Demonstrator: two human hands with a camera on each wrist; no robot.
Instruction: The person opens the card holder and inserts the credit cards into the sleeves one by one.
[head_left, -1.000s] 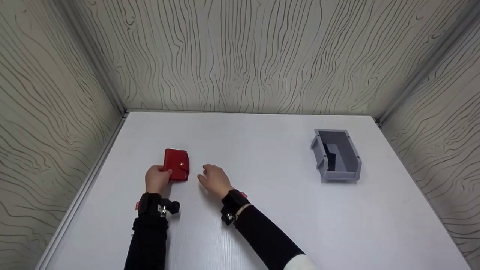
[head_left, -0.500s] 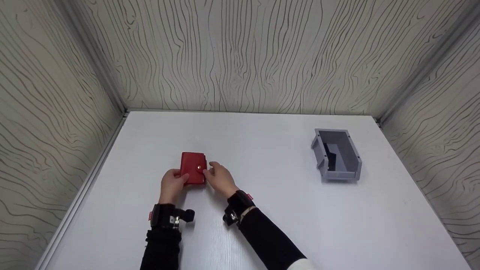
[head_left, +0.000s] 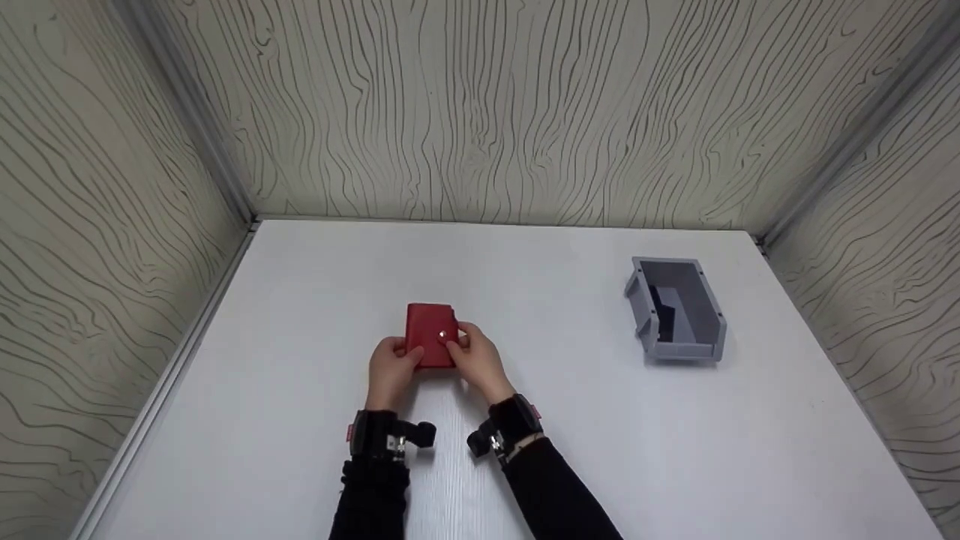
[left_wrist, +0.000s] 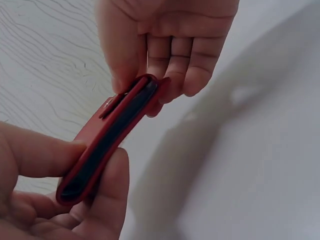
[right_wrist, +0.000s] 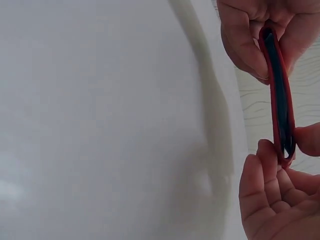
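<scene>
A small red wallet with a snap strap on its right side is held between both hands, raised off the white table. My left hand pinches its lower left edge, thumb on the front and fingers behind. At the strap side, my right hand pinches the wallet with its thumb beside the metal snap. In the left wrist view the wallet shows edge-on, with dark layers inside the red cover. The right wrist view also shows the wallet's open edge, gripped at both ends. The strap looks fastened.
A grey plastic bin stands at the right of the white table, with a dark patch inside that I cannot identify. Wood-grain panels enclose the table at the back and both sides.
The left hand has carried the wallet rightward toward the middle of the table. The right hand, apart from it a second ago, has come to grip its strap side and moved slightly right.
</scene>
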